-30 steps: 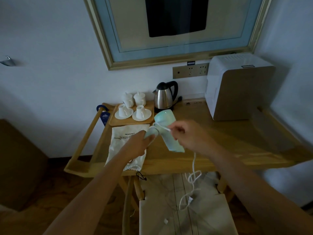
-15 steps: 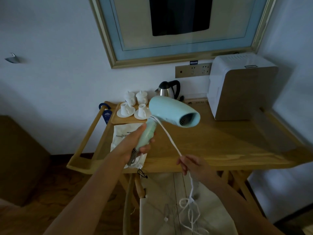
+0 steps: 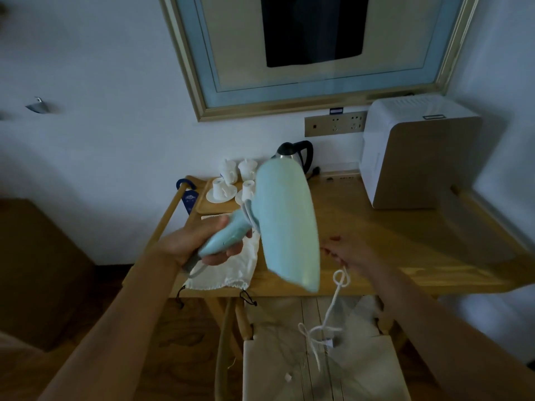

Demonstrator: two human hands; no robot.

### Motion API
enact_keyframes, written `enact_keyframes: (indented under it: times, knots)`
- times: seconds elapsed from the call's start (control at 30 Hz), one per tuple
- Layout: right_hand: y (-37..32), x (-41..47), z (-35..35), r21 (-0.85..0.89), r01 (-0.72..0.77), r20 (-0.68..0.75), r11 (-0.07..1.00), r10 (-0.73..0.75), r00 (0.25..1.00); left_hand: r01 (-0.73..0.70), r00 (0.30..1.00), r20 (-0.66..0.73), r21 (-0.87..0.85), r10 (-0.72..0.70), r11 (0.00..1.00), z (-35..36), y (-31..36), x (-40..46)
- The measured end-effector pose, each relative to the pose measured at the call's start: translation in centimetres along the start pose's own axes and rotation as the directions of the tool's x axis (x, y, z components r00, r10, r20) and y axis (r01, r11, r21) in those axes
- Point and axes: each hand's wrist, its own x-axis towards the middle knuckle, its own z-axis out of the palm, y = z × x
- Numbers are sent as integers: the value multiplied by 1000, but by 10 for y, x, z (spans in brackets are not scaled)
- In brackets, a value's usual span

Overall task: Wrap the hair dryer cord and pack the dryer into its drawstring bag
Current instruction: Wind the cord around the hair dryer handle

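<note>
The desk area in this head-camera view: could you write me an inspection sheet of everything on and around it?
Surface: wooden desk, mostly bare at the right.
Job's things: pale blue hair dryer held above the desk; white drawstring bag flat at the front edge.
Clutter: tea cups on a tray, electric kettle, white appliance.
Grips: left hand closed on the dryer handle; right hand holds the cord.
Cables: white cord hangs in loops down to the stool.
Surroundings: framed picture, wall sockets.
</note>
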Motion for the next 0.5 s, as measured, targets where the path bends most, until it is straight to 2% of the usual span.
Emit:
enact_keyframes:
  times: [0.07,0.13,0.2,0.27,0.33,0.4,0.47,0.5]
  knots:
    - [-13,6,-5,-20,28,-101,999,-29,995,92,995,19,190,-98,977,7,13,-3]
    - [-28,8,-12,-22,91,-167,996,-93,981,163,980,36,420,-196,893,20,22,-1]
    - [-46,4,-17,-58,154,-181,986,-162,970,248,955,-29,623,-294,742,34,24,6]
    - [-66,-1,-20,-101,182,-181,978,-198,963,329,919,-130,771,-371,545,46,14,15]
    - [-83,-9,-16,-184,218,-179,958,-251,951,403,880,-258,850,-399,339,51,-4,26]
    - [-97,-20,-5,-273,268,-157,924,-317,935,483,852,-398,848,-339,218,48,-26,36]
    - [-103,-34,10,-329,313,-115,891,-367,923,566,821,-528,804,-218,185,40,-43,47]
    - [-103,-40,18,-347,338,-97,875,-392,915,613,790,-591,760,-161,215,36,-48,52]
